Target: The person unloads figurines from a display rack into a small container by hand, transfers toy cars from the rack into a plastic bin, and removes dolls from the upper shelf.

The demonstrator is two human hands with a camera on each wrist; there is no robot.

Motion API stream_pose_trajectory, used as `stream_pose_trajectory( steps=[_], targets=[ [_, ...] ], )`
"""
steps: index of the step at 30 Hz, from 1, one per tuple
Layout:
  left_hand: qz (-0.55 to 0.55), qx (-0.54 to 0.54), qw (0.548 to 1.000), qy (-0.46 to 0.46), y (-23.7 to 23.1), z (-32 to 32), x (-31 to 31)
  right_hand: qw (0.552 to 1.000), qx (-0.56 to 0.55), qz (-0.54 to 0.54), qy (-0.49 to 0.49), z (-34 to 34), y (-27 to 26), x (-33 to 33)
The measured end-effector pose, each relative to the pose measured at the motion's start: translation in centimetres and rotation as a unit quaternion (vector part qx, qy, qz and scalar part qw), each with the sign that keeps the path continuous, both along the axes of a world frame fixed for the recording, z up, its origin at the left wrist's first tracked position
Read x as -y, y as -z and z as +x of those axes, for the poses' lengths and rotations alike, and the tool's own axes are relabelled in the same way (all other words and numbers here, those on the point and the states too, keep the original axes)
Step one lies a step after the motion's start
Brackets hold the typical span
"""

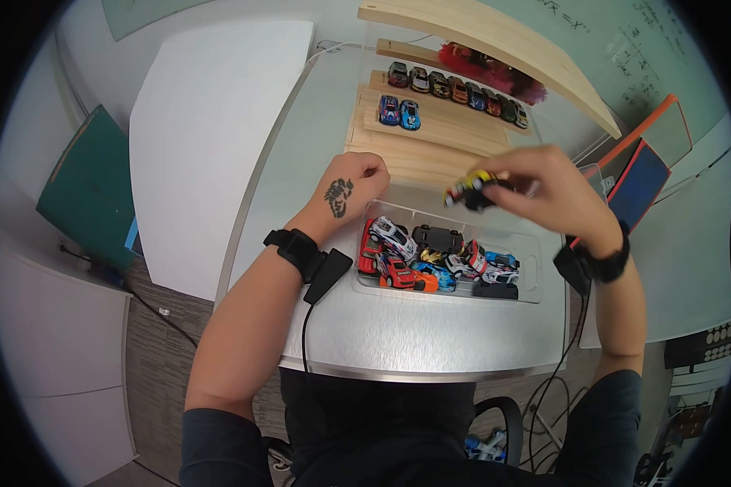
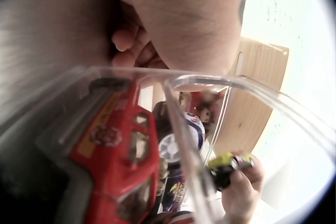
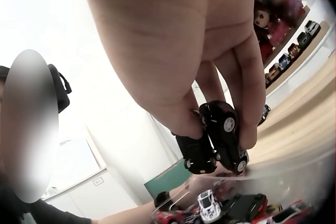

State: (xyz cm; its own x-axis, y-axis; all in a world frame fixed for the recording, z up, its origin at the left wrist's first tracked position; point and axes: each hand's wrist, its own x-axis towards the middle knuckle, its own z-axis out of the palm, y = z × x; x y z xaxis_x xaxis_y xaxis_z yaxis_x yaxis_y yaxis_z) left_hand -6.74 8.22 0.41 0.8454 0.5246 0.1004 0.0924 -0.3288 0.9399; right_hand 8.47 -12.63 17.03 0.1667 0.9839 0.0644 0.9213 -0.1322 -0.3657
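My right hand (image 1: 556,191) pinches toy cars between thumb and fingers above the back of a clear plastic box (image 1: 530,239); one car (image 1: 471,183) shows yellow. From the right wrist, two dark car undersides (image 3: 224,129) (image 3: 197,153) appear side by side in the fingers. My left hand (image 1: 353,191) rests at the box's back left corner, fingers loosely curled and holding nothing. Inside the box lie several jumbled cars, among them a red one (image 1: 397,273), a white one (image 1: 393,238) and an upside-down black one (image 1: 438,239).
Behind the box stands a stepped wooden shelf (image 1: 418,154). Several cars (image 1: 458,90) line its upper step; two blue-toned cars (image 1: 389,110) (image 1: 409,115) sit on the step below. A wooden board (image 1: 495,49) spans above it. Orange and blue panels (image 1: 638,183) stand at the right.
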Motion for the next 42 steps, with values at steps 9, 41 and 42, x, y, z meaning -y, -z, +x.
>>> stream_pose_trajectory(
  steps=[9, 41, 42],
  targets=[
    [0.017, 0.002, 1.0, -0.003, -0.6, -0.2, 0.2, 0.986, 0.058, -0.044, -0.151, -0.3, 0.2, 7.0],
    [0.059, 0.006, 0.998, -0.006, 0.2, 0.1, -0.1, 0.988, -0.012, 0.106, -0.112, -0.8, 2.6, -5.6],
    [0.059, 0.007, 0.998, -0.004, 0.1, 0.1, -0.1, 0.985, -0.098, 0.085, -0.116, -1.4, 1.9, -3.9]
  ],
)
